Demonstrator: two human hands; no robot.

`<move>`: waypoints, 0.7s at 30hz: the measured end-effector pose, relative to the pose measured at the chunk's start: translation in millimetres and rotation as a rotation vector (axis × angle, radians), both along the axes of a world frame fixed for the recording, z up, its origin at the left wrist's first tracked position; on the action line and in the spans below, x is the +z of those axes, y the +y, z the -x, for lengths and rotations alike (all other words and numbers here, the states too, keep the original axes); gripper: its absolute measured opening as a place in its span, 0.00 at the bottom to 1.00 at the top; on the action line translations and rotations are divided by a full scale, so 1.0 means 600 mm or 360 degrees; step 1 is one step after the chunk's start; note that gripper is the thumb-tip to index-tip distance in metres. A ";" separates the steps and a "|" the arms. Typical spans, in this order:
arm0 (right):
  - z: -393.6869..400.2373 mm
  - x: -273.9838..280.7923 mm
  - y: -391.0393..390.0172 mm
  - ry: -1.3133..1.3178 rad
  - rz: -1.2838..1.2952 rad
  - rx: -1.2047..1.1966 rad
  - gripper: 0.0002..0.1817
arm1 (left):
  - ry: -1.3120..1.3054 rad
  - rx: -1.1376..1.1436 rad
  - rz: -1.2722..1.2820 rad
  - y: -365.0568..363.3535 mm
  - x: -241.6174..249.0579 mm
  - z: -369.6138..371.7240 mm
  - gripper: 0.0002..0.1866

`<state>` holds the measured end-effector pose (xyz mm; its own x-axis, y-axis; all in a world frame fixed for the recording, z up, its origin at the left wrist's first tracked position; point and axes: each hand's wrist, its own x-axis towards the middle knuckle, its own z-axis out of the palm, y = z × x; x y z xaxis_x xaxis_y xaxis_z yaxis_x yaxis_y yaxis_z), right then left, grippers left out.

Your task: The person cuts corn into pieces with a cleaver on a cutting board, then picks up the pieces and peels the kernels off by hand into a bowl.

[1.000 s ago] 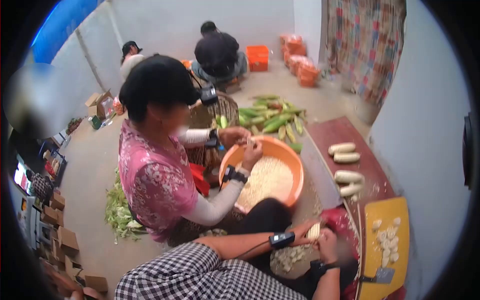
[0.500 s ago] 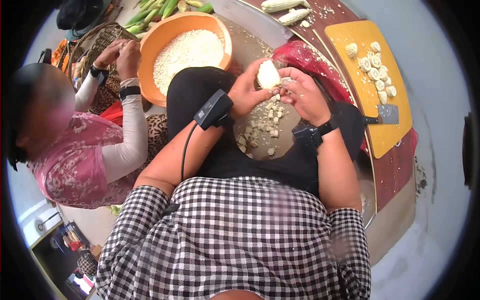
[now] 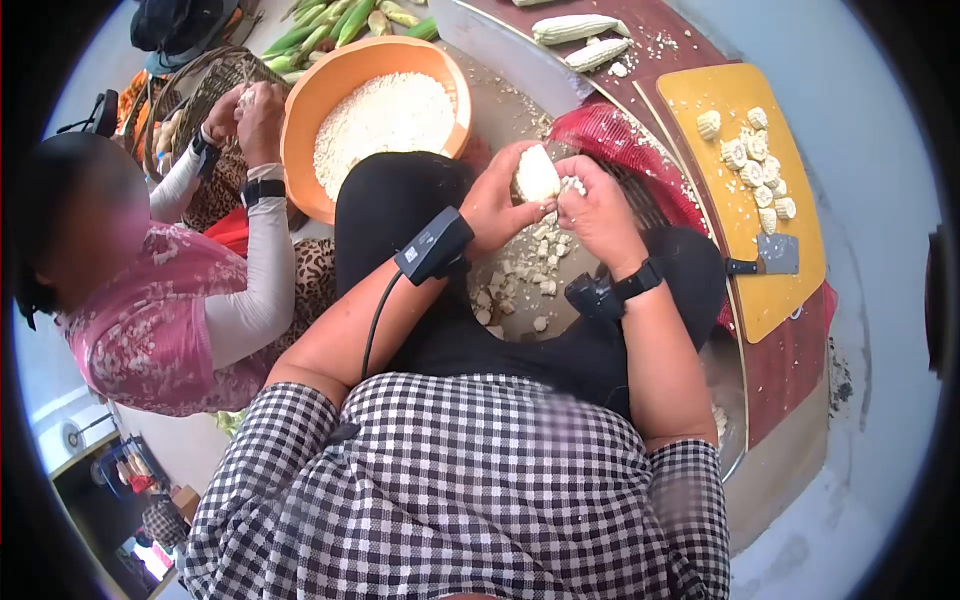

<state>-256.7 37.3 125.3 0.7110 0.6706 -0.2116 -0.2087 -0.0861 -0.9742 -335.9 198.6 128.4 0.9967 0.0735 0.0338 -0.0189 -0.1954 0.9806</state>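
"Corn (image 3: pixel 537 176) is where?"

"In the left hand (image 3: pixel 496 203), out in front, fingers wrapped round it. The right hand's (image 3: pixel 597 210) fingers curl against its edge; whether they pinch anything, I can't tell."

"Step in hand?"

"Stripping by thumb, I'd judge. The next move calls for a firm left hold."

"Counts?"

"One held piece, eleven cut pieces (image 3: pixel 752 174) by my count, one yellow board (image 3: pixel 768 300), one cleaver (image 3: pixel 778 254), one orange basin (image 3: pixel 300 152)."

The hands (image 3: pixel 495 210) partly hide the corn piece (image 3: pixel 537 177), while the top edge crops the green corn (image 3: pixel 345 24).
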 end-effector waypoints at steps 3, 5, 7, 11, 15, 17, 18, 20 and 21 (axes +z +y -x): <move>0.004 -0.003 0.012 -0.0262 0.0144 -0.0018 0.10 | -0.0217 0.0066 -0.0338 0.008 -0.019 0.003 0.38; 0.004 0.003 0.010 -0.0228 0.0212 -0.0035 0.11 | -0.0064 0.0035 -0.0075 0.001 -0.011 0.008 0.38; 0.006 0.005 0.008 -0.0052 0.0082 -0.0063 0.11 | -0.0036 0.0006 0.0061 -0.002 -0.001 0.011 0.38; -0.005 0.005 0.003 0.0531 -0.0385 0.0040 0.10 | -0.0073 -0.0010 0.0165 0.005 -0.005 0.012 0.39; -0.004 0.018 -0.004 0.0525 -0.0394 0.0153 0.12 | -0.0050 -0.0009 0.0268 0.003 -0.006 0.013 0.38; -0.004 0.011 -0.006 0.0389 -0.0315 0.0161 0.13 | -0.0219 -0.0004 -0.0091 0.008 -0.012 0.010 0.37; -0.006 0.011 -0.007 0.0350 -0.0277 0.0174 0.12 | -0.0236 -0.0005 -0.0167 0.008 -0.004 0.009 0.36; -0.004 0.015 -0.009 0.0238 -0.0126 0.0150 0.12 | -0.0193 -0.0060 -0.0178 0.010 0.003 0.008 0.36; -0.003 0.015 -0.010 0.0210 -0.0075 0.0164 0.12 | -0.0172 -0.0088 -0.0184 0.010 0.005 0.007 0.35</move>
<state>-255.1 31.5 134.5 0.6061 0.7499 -0.2653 -0.3278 -0.0684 -0.9423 -340.3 204.4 131.7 0.9893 0.0080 0.1459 -0.1367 -0.3022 0.9434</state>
